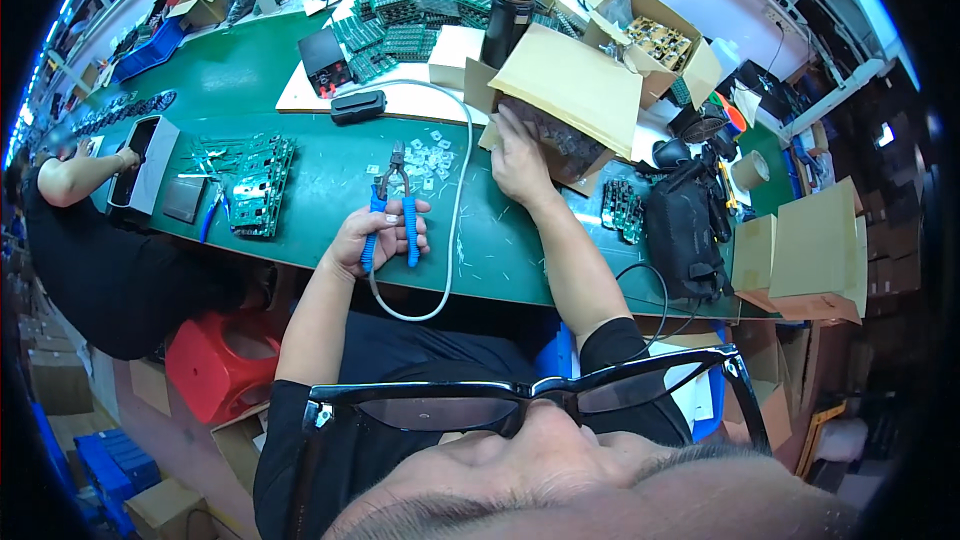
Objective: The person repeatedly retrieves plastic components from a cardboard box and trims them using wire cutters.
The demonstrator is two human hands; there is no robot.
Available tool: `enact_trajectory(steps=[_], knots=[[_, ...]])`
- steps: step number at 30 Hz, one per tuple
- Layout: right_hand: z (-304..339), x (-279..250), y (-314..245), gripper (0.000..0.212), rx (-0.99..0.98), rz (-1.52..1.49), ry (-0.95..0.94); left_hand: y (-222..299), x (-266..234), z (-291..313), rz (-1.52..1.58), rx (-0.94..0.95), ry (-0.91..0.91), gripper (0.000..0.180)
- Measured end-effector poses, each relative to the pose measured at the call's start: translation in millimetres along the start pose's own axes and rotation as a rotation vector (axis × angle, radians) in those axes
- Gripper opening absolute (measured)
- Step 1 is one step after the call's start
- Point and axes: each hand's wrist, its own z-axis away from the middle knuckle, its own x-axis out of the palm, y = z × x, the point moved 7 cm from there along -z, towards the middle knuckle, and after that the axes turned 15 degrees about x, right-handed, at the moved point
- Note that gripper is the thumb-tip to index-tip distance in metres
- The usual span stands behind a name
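Observation:
In my left hand [378, 238] is a pair of cutting pliers [390, 195] with blue-wrapped handles, its jaws pointing away from me. The fingers wrap round the handles, which stand apart. My right hand [521, 158] grips the near left edge of a tilted cardboard box [570, 80]; part of its fingers is hidden at the opening. Inside that box, a heap of small clear pieces [565, 135] shows. Several similar small clear pieces [432, 158] lie loose on the green table [330, 165], just beyond the pliers.
A white cable [462, 180] loops across the table beside my left hand. Green circuit boards [265, 185] lie at left, more [400, 40] are piled behind. A black flask [511, 10] stands behind the box; a black bag [685, 230] sits right. A co-worker [120, 250] sits at left.

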Motion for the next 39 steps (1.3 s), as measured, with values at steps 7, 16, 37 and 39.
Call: enact_trajectory(steps=[7,16,37,39], knots=[[2,14,6,0.044,-0.005,0.095,-0.018,0,-3,0,0.020,-0.008,-0.005,0.065],[-1,0,32,0.033,0.149,0.102,0.103,-2,-5,-1,0.089,-0.023,-0.019,0.065],[-9,-14,61,0.056,0.391,0.258,0.026,-2,1,-2,0.124,-0.026,-0.004,0.068],[-9,-14,62,0.057,0.387,0.257,0.034,-2,0,-2,0.120,-0.025,0.002,0.068]])
